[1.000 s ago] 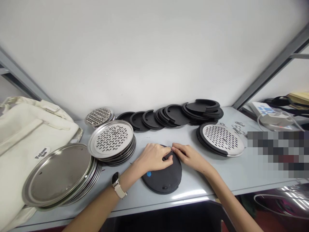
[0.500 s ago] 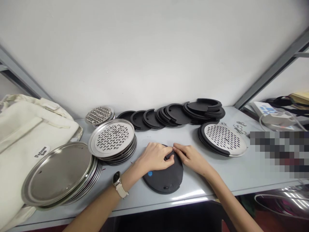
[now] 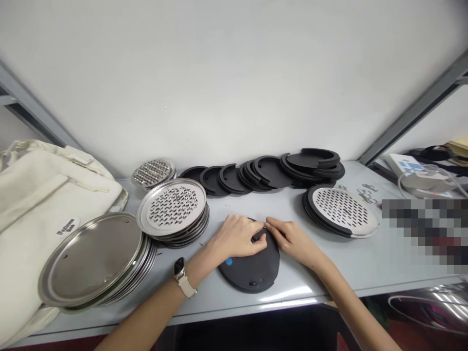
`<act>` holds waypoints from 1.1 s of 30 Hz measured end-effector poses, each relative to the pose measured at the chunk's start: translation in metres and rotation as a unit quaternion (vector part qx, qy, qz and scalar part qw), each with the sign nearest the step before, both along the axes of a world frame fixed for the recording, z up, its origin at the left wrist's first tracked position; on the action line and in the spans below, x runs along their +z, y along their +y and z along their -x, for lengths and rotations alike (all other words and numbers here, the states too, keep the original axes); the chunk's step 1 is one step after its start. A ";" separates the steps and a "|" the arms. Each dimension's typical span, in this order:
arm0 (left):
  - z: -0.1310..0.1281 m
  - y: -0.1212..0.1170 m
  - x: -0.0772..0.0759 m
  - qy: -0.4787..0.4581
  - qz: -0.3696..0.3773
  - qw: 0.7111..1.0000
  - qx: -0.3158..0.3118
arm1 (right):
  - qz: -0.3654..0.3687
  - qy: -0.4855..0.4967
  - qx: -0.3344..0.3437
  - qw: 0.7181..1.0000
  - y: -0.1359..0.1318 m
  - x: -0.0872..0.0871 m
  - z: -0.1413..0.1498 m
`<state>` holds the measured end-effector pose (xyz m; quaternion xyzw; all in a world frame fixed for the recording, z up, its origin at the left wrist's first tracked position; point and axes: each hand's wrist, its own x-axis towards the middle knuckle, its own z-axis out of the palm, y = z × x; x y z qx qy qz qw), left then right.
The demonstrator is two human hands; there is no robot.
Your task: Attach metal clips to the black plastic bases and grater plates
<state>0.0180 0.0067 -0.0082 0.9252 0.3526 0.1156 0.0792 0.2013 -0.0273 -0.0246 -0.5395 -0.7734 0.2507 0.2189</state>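
A black round plastic plate (image 3: 252, 268) lies on the table between my hands, with a blue dot on its left and a small dark slot near its front edge. My left hand (image 3: 237, 236), a watch on its wrist, rests over the plate's far part and is closed round a raised black piece (image 3: 259, 235) there. At the plate's far right edge my right hand (image 3: 290, 239) is closed in a pinch. A tiny shiny metal bit (image 3: 263, 224) shows between the fingertips of both hands; its shape is too small to tell.
Grater discs (image 3: 178, 205) and plain metal discs (image 3: 97, 263) stand stacked at left, beside a cream bag (image 3: 32, 195). Black round holders (image 3: 272, 170) line the wall. A grater disc in a black holder (image 3: 343, 209) and small metal parts (image 3: 367, 194) lie at right.
The view has shifted slightly. My hands stay at the plate's far edge with almost the same grip; a shiny bit now shows between the fingertips.
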 end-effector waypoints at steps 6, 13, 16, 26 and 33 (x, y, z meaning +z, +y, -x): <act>0.001 -0.001 0.003 -0.007 0.007 1.000 0.001 | -0.008 0.015 -0.015 1.000 -0.003 -0.004 0.000; 0.003 0.001 0.002 -0.013 0.005 1.000 -0.009 | -0.013 0.037 -0.028 0.999 -0.005 -0.005 0.000; 0.004 0.001 0.002 -0.018 0.000 1.000 -0.017 | -0.021 0.041 -0.030 0.998 -0.005 -0.005 0.001; 0.006 -0.001 0.002 -0.003 -0.022 1.000 -0.021 | -0.041 0.017 -0.027 0.999 -0.004 -0.004 0.004; 0.007 -0.002 0.002 0.000 -0.024 0.999 -0.023 | -0.043 0.004 -0.024 0.999 -0.002 -0.005 0.004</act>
